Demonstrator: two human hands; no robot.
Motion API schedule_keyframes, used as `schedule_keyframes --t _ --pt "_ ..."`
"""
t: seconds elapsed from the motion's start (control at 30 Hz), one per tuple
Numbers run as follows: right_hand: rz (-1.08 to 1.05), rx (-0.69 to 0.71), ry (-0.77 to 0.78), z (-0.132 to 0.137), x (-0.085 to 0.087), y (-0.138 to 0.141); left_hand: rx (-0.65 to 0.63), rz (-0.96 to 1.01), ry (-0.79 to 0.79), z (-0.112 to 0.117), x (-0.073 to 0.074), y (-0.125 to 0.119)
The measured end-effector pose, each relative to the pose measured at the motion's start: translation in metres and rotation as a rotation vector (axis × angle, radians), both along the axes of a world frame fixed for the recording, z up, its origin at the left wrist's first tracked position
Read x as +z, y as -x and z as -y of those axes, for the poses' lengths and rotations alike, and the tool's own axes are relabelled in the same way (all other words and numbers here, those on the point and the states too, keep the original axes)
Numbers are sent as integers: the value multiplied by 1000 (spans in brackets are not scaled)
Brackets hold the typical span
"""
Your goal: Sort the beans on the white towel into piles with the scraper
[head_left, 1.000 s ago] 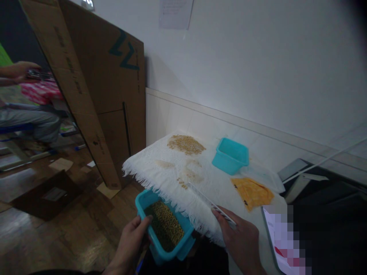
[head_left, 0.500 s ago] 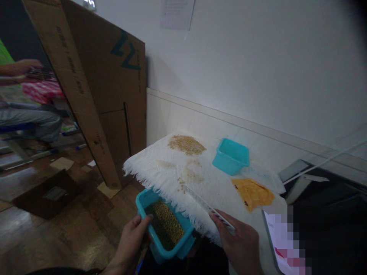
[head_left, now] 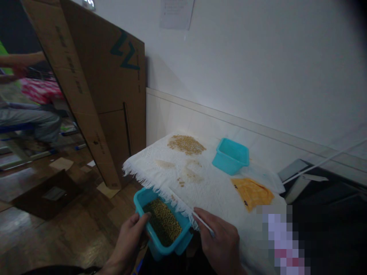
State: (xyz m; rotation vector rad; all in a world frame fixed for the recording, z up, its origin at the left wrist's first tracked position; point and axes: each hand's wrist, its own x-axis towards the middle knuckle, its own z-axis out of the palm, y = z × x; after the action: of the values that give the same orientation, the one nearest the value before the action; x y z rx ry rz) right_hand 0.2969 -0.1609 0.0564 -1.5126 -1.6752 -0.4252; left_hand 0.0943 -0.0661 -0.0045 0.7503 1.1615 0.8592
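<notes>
Now, left of the white cloth (head_left: 210, 187), the cardboard box (head_left: 111, 84) wears print too blurred to read; under the cloth's fringe, the blue tub (head_left: 164, 251), rim clamped by the left hand (head_left: 129, 233); along that edge, the right hand (head_left: 219, 235) pinches a white strip (head_left: 186, 206) beside loose beans (head_left: 173, 197).

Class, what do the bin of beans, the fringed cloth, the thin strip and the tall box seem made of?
Turquoise bin: probably smooth plastic, by its even colour and moulded rim.
White cloth: apparently matte woven textile, by its texture and loose fringe.
Thin white strip: perhaps plastic, being plain and pale; finish unclear.
Tall box: most likely matte cardboard, by its brown panels and print.
</notes>
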Motion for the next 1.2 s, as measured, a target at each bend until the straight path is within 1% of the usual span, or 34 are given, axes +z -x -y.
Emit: schedule_keyframes --t 0.13,0.27,0.33,0.43,0.5,0.6,0.73,0.93,1.07,1.2 --pt "13 -38 10 0 1 2 4 7 14 0 6 1" --pt "-36 -17 44 2 3 1 14 7 6 -1 6 1" --pt "-66 -71 62 0 4 -5 14 10 6 -1 4 1" --pt "-89 -200 43 -7 2 -19 5 13 -12 -2 0 1" --pt "-85 -230 21 -12 -1 -29 -5 -8 6 -2 -2 2" --pt "-95 -228 32 -15 -6 -37 16 -13 6 -3 -1 2" --pt "-147 -214 71 -11 -9 -34 13 -13 -6 -2 1 2" --pt "-195 -216 117 -5 -5 -29 22 32 15 -1 7 1" --pt "-191 -212 132 -3 -2 -28 27 38 9 0 10 1" --pt "-196 -202 139 -1 0 -26 27 28 -9 -1 6 1"
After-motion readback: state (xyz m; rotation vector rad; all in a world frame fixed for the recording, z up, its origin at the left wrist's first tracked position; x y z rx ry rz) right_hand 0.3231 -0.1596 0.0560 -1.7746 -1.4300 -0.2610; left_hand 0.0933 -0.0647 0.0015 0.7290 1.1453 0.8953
